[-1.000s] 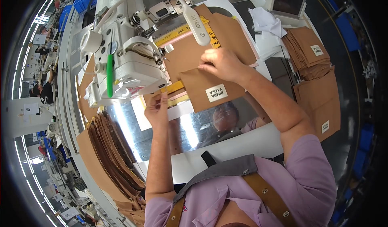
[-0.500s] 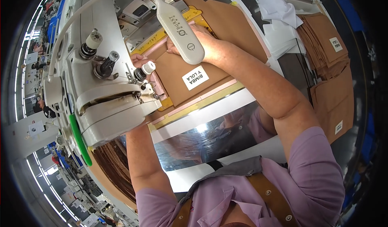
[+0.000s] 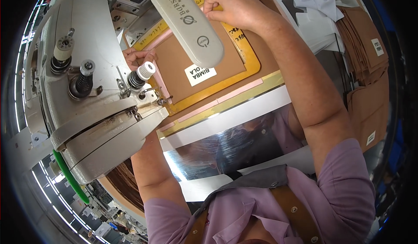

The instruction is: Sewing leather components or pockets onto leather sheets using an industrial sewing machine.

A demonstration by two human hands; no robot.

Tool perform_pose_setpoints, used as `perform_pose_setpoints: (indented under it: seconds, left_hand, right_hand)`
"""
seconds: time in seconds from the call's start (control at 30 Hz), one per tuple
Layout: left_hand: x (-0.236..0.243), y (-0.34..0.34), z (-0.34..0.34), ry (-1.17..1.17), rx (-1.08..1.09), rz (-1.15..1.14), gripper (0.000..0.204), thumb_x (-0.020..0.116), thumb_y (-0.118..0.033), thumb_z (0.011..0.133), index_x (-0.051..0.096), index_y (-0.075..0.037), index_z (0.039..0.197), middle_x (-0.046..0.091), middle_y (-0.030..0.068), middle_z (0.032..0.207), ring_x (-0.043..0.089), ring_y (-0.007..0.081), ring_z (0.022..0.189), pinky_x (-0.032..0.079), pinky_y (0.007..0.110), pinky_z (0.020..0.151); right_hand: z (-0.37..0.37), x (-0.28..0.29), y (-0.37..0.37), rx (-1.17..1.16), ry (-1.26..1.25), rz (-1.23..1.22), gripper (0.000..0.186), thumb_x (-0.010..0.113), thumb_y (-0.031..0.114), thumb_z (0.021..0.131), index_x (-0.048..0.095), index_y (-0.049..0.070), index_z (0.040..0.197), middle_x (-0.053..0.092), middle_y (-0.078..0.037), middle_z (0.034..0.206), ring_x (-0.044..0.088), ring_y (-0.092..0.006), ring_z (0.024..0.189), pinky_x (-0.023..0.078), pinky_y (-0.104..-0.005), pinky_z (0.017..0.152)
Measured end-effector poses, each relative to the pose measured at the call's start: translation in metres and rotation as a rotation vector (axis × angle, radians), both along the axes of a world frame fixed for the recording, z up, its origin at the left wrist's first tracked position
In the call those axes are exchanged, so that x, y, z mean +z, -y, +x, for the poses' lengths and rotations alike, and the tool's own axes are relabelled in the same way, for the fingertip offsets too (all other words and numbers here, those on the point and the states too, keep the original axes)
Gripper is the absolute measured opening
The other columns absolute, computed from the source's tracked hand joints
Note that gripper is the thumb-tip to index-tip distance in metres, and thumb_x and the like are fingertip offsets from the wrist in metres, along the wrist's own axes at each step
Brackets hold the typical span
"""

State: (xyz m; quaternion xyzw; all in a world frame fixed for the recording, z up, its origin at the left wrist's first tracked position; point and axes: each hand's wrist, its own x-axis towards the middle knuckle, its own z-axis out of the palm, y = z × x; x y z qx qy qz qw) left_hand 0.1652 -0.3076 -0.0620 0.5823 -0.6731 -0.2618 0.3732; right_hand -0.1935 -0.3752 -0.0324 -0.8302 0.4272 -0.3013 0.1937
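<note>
A brown panel [image 3: 174,70] with a white label [image 3: 200,74] lies in a yellow template frame [image 3: 244,70] with pink strips, beside the white sewing machine [image 3: 96,126]. My right hand [image 3: 235,10] has curled fingers on the frame's upper right corner. My left hand [image 3: 137,57], partly hidden by the machine, has bent fingers at the panel's upper left edge; what they grip is unclear. A long pale lamp [image 3: 187,31] hangs over the panel and hides part of it.
Brown piece stacks [image 3: 361,44] and white crumpled material [image 3: 313,0] lie at the right. More brown pieces [image 3: 119,181] are stacked at lower left, partly under the machine. A shiny metal plate [image 3: 226,144] runs along the near side, with white sheets beside it.
My view has moved in closer to the machine. The brown panel now sits within the yellow frame. Both hands have moved upward, my left one to the panel's far left edge, my right to the frame's corner.
</note>
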Motion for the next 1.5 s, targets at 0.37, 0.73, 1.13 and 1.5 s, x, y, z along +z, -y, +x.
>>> perform_pose_setpoints:
  seconds: [0.37,0.73,1.13,1.5]
  left_hand:
    - [0.009,0.003,-0.011,-0.011,0.140,0.211,0.017,0.084,0.002,0.079,0.069,0.003,0.085,0.056,0.0113,0.119,0.063,0.0205,0.107,0.055,0.033,0.094]
    - [0.006,-0.001,-0.022,-0.206,0.148,0.078,0.020,0.083,0.006,0.077,0.066,0.003,0.089,0.052,0.0098,0.123,0.066,0.0172,0.097,0.057,0.030,0.088]
    - [0.013,-0.016,-0.037,0.123,0.112,-0.120,0.015,0.085,-0.004,0.077,0.076,-0.005,0.090,0.052,0.0081,0.111,0.058,0.0161,0.086,0.051,0.030,0.080]
    - [0.025,-0.037,-0.043,0.660,-0.139,-0.408,0.041,0.085,-0.020,0.079,0.075,-0.003,0.115,0.052,0.0121,0.107,0.057,0.0280,0.096,0.049,0.038,0.085]
  right_hand:
    - [0.005,0.006,-0.008,-0.160,-0.058,-0.018,0.019,0.081,0.024,0.079,0.074,0.007,0.074,0.069,-0.014,0.084,0.068,-0.0334,0.086,0.053,-0.0447,0.079]
    - [0.003,0.002,-0.003,-0.131,0.011,0.004,0.010,0.076,0.015,0.074,0.073,0.006,0.073,0.070,-0.016,0.081,0.070,-0.0353,0.082,0.055,-0.0446,0.077]
    - [0.000,0.000,0.001,-0.121,0.061,0.079,0.008,0.077,0.012,0.076,0.075,0.005,0.079,0.073,-0.017,0.079,0.073,-0.0341,0.078,0.057,-0.0432,0.075]
    - [0.009,-0.003,-0.012,-0.169,-0.040,-0.133,0.009,0.068,0.010,0.082,0.075,0.004,0.081,0.074,-0.017,0.086,0.073,-0.0352,0.084,0.058,-0.0417,0.080]
